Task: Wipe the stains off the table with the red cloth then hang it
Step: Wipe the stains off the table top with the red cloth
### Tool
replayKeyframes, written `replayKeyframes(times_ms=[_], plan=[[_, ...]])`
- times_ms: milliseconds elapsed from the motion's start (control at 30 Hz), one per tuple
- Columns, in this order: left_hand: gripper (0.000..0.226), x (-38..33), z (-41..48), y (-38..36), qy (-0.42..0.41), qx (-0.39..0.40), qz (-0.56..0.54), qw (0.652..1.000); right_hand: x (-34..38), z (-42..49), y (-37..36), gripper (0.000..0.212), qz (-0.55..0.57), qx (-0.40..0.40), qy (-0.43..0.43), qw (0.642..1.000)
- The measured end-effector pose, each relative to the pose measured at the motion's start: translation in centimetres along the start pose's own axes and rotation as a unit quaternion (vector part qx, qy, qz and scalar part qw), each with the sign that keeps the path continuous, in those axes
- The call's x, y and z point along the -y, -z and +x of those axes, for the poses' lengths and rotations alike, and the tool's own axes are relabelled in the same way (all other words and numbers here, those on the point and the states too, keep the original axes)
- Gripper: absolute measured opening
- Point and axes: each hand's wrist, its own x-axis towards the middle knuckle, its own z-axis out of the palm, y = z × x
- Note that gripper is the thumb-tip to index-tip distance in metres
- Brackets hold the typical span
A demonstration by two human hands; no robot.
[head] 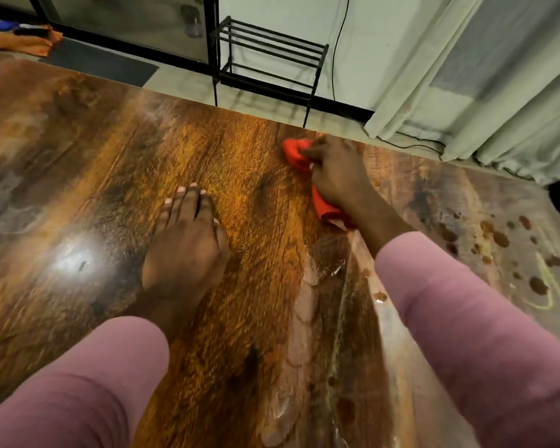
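My right hand (pixel 335 171) is closed on the bunched red cloth (pixel 296 155) and presses it onto the wooden table (pixel 110 163) near the far edge. Part of the cloth sticks out under my wrist. My left hand (pixel 186 240) rests flat on the table's middle, fingers together, holding nothing. Brown stains (pixel 498 237) dot the table to the right of my right arm. A wet smeared streak (pixel 324 302) runs from the cloth back toward me. Both arms wear pink sleeves.
A black metal rack (pixel 269 59) stands on the floor beyond the table's far edge. Pale curtains (pixel 485 76) hang at the right, with a black cable along the wall. Orange fabric (pixel 23 40) and a dark mat lie on the floor at the far left.
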Motion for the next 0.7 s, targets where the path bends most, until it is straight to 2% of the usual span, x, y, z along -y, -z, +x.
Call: replayKeyframes(times_ms=[67, 100, 233, 333, 467, 567, 633, 700], plan=[[0.066, 0.0, 0.0, 0.0, 0.0, 0.002, 0.0, 1.0, -1.3, -2.1, 0.7, 0.042, 0.006, 0.002, 0.051, 0.999], [0.066, 0.1, 0.0, 0.0, 0.0, 0.003, 0.0, 1.0, -2.5, -2.4, 0.8, 0.041, 0.008, -0.004, 0.045, 0.999], [0.066, 0.1, 0.0, 0.1, -0.005, 0.001, -0.001, 1.0, -6.2, 0.0, 1.2, 0.043, -0.003, -0.059, -0.133, 0.989], [0.066, 0.1, 0.0, 0.1, -0.004, 0.004, 0.001, 1.0, -4.8, 2.1, 1.1, 0.041, 0.019, -0.075, -0.169, 0.982], [0.061, 0.0, 0.0, 0.2, -0.003, 0.007, 0.002, 1.0, -1.8, 1.7, 0.4, 0.042, 0.025, -0.068, -0.112, 0.991], [0.056, 0.0, 0.1, 0.2, 0.001, 0.011, -0.006, 1.0, -0.1, -2.4, 0.7, 0.042, 0.006, -0.014, 0.011, 1.0], [0.057, 0.1, 0.1, 0.1, -0.001, 0.007, -0.009, 1.0, -0.3, -5.4, 1.4, 0.04, 0.007, -0.012, 0.07, 0.997], [0.06, 0.2, 0.1, 0.1, -0.009, 0.001, -0.009, 1.0, -1.8, -7.3, 2.0, 0.039, 0.009, -0.003, 0.07, 0.998]])
